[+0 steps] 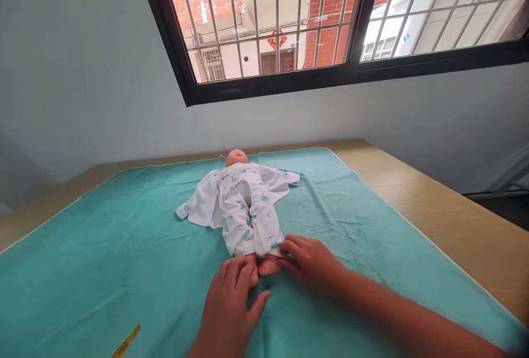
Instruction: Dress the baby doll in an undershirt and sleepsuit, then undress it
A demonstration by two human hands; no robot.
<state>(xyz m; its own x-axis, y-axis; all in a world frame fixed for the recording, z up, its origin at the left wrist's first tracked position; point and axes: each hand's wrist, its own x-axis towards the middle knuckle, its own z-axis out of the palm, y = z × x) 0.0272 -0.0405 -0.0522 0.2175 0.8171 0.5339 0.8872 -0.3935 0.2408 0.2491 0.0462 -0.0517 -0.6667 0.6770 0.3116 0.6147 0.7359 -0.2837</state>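
A baby doll [237, 157] lies on its back, head toward the wall and feet toward me. It wears a white top [206, 198] spread out at both sides and white printed trousers [248, 220] with teal figures, which gape at the upper middle. My left hand [231, 297] rests over the doll's foot and cuff on the left, thumb held well apart from the fingers. At the other leg, my right hand [309, 261] has its curled fingers on the trouser cuff beside the doll's bare foot [269, 265]; the fingertips are partly hidden.
A teal cloth [136, 248] covers most of the wooden table [413, 193]. Near the front left lies a yellow label strip [126, 341]. A white wall [268, 121] and a black-framed barred window [273, 80] stand behind the table.
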